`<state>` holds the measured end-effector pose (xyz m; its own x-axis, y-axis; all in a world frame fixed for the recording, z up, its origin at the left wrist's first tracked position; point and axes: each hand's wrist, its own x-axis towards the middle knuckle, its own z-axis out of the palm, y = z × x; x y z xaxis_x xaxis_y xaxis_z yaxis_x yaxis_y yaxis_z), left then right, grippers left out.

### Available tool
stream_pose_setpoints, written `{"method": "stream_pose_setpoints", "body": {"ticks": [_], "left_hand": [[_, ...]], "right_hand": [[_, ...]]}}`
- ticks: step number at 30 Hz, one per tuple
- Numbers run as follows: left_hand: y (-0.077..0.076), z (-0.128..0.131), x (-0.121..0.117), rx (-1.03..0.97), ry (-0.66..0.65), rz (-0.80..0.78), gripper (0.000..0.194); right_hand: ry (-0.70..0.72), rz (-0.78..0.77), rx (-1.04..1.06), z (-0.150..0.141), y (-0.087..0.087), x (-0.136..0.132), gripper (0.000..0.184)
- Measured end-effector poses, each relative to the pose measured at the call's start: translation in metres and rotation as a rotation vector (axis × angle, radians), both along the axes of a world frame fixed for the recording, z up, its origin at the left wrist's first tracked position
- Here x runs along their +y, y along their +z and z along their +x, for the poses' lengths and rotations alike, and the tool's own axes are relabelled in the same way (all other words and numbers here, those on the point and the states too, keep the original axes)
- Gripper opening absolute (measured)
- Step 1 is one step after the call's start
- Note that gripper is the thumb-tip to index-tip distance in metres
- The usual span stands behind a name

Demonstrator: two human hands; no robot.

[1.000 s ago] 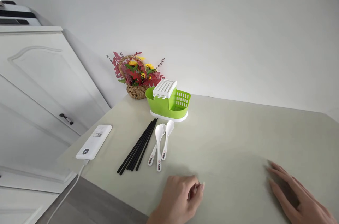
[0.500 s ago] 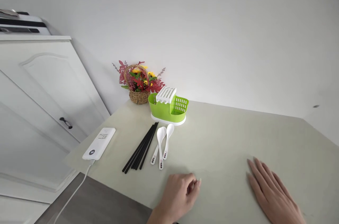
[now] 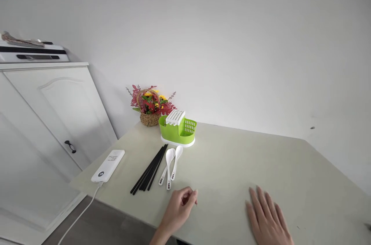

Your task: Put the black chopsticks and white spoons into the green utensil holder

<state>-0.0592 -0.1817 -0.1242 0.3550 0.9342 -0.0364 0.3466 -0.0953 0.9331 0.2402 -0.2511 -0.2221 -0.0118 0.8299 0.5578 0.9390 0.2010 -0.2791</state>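
My left hand [image 3: 180, 207] rests on the table, fingers curled into a loose fist, with nothing visible in it. Just beyond it lie three white spoons [image 3: 169, 160] with printed handle ends, two of them overlapping. Left of the spoons, several black chopsticks [image 3: 150, 171] lie in a slanting bundle. A green cutlery holder [image 3: 171, 133] with a white slotted top and white base stands behind them. Flat on the tabletop at the right, my right hand [image 3: 268, 216] is open, palm down, touching only the table.
A wicker basket [image 3: 150, 119] of artificial flowers stands by the wall behind the holder. Near the table's left edge lies a white power bank [image 3: 108, 165] with a cable [image 3: 79, 216] hanging off the edge. A white cabinet [image 3: 58, 121] stands left of the table [image 3: 226, 160].
The view has shifted, so the table things and both hands appear further left and the back wall shows more. Both hands keep the same poses; the spoons, chopsticks and holder keep their arrangement.
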Motion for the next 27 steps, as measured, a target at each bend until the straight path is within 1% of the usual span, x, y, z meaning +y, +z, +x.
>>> {"method": "stream_pose_setpoints", "body": {"ticks": [2, 5, 9, 13, 19, 24, 27], "left_hand": [[0.001, 0.001, 0.0, 0.009, 0.009, 0.012, 0.054], [0.001, 0.001, 0.0, 0.027, -0.001, 0.046, 0.056], [-0.001, 0.0, 0.0, 0.027, 0.012, 0.078, 0.056], [-0.007, -0.001, 0.001, 0.019, 0.026, 0.1, 0.054], [-0.012, 0.0, 0.0, 0.014, 0.022, 0.123, 0.05], [-0.011, 0.001, -0.001, 0.014, 0.052, 0.139, 0.047], [-0.009, 0.003, -0.001, 0.02, 0.074, 0.155, 0.048]], "right_hand": [[-0.019, -0.031, 0.01, -0.006, 0.003, -0.003, 0.065], [-0.032, -0.031, -0.015, -0.016, 0.005, -0.011, 0.062], [-0.063, -0.007, -0.082, -0.024, -0.003, -0.016, 0.066], [-0.117, -0.043, -0.154, -0.024, -0.013, -0.013, 0.074], [-0.146, -0.058, -0.211, -0.018, -0.02, -0.011, 0.067], [-0.142, -0.056, -0.203, -0.014, -0.025, -0.009, 0.065], [-0.161, -0.048, -0.171, -0.017, -0.024, -0.009, 0.066]]}}
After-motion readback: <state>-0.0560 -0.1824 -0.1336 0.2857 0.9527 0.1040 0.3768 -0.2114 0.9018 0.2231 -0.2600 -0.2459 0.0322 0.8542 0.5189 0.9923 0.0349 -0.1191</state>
